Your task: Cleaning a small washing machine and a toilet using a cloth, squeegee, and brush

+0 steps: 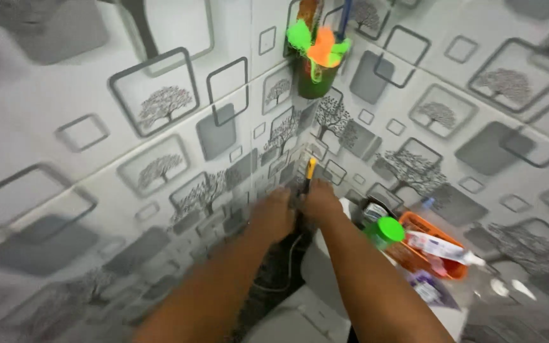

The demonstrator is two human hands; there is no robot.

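While both arms reach down into the corner where two tiled walls (160, 108) meet, the left hand (273, 215) and the right hand (321, 202) sit close together, almost touching, just above the white cistern (322, 267) of a toilet. The right hand is curled around the lower end of a slim tool with a yellow handle (311, 169), which stands nearly upright against the corner joint. The left hand looks bent inward with its fingers gathered at something small beside that tool, but motion blur hides what it grips, so I cannot tell whether it is closed on anything. A thin grey hose (290, 267) loops down below the hands, between the wall and the cistern.

To my eye the step in hand is work on a fitting at the base of the corner, with the tool already seated and the other hand steadying the part. The next move would call for a firm, controlled turn or push in a cramped spot, keeping the tool aligned with the fitting and clear of the hose.

Well apart, a green cup (316, 79) with bright brushes hangs higher in the corner. To the right, an orange basket (427, 227) holds a tube, beside a green-capped bottle (386, 232).
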